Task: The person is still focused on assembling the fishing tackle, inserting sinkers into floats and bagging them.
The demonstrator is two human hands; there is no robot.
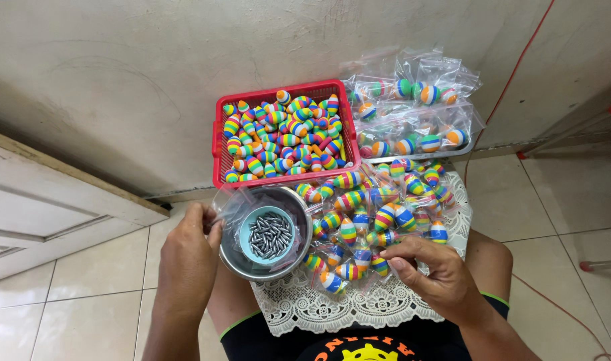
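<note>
Left hand: grip pinched shut on a clear bag at the metal bowl's rim, beside the grey weights. Right hand: fingertips closed on a bagged striped float, amid the bagged pile on the lace cloth, handy for both grips.

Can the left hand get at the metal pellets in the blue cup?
Probably yes. The left hand rests at the steel bowl's rim, and the blue cup of pellets beside it lies open on top.
</note>
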